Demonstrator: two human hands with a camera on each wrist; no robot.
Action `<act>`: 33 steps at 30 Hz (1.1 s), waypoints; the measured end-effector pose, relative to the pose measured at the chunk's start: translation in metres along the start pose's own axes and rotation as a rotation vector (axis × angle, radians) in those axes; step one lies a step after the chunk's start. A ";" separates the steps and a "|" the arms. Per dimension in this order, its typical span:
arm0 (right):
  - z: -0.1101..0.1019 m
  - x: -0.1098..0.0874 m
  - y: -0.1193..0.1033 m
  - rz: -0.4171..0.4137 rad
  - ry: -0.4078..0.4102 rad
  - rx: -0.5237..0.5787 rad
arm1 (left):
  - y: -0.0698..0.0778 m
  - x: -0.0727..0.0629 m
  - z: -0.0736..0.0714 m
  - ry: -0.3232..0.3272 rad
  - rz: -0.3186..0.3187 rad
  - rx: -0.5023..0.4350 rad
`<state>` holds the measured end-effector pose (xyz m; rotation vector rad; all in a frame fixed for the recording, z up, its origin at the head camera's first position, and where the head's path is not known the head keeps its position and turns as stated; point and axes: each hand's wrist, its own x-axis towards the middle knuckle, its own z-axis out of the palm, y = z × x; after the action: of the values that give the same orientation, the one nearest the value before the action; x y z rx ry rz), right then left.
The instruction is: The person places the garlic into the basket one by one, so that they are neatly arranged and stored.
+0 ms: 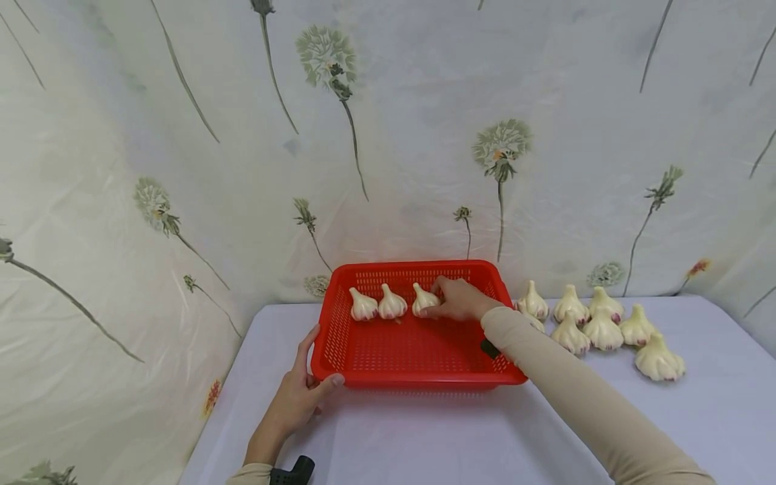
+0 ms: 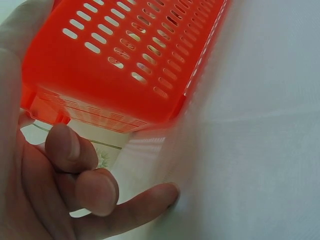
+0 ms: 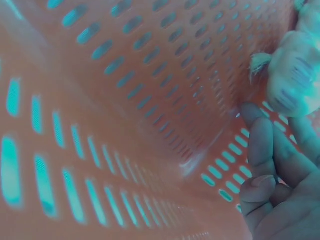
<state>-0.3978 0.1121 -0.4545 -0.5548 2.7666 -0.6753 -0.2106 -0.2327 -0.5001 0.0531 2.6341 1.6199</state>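
A red plastic basket [image 1: 418, 382] with slotted walls stands on the table. Inside, along its back half, are three garlic bulbs in a row: the left garlic bulb [image 1: 364, 306], the middle garlic bulb [image 1: 392, 304] and the right garlic bulb [image 1: 424, 301]. My right hand [image 1: 457, 300] reaches in over the right rim and holds the right bulb between thumb and fingers. The right wrist view shows that garlic bulb [image 3: 295, 80] at the fingertips. My left hand [image 1: 298, 391] grips the basket's front left corner, thumb on the rim, while other fingers [image 2: 97, 192] curl below outside.
Several more garlic bulbs [image 1: 603, 330] lie grouped on the table right of the basket, some partly behind the right sleeve. A white cloth [image 1: 412, 438] covers the table. Behind it hangs a dandelion-patterned sheet [image 1: 418, 135].
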 end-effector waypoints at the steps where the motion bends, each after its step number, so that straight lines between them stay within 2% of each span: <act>1: 0.000 0.000 0.000 0.001 0.005 0.002 | 0.000 0.000 0.000 0.000 0.001 0.001; 7: -0.006 -0.004 0.001 -0.001 0.079 0.033 | 0.001 0.001 0.002 0.002 -0.005 0.006; 12: -0.020 -0.011 0.006 -0.009 0.148 0.059 | 0.003 0.001 0.002 0.002 -0.025 0.001; 16: -0.038 -0.021 0.007 -0.033 0.174 0.120 | 0.003 0.000 0.002 0.008 -0.027 0.002; 22: -0.075 -0.049 0.001 -0.059 0.199 0.192 | 0.003 -0.002 0.004 0.015 -0.029 0.023; 28: -0.110 -0.073 0.012 -0.023 0.236 0.133 | 0.002 -0.004 0.002 0.013 -0.038 0.017; 33: -0.134 -0.097 0.037 0.018 0.286 0.067 | 0.003 -0.003 0.003 0.004 -0.028 0.026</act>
<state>-0.3634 0.2352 -0.3430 -0.4500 2.9915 -0.9035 -0.2078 -0.2292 -0.4987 0.0141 2.6465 1.5797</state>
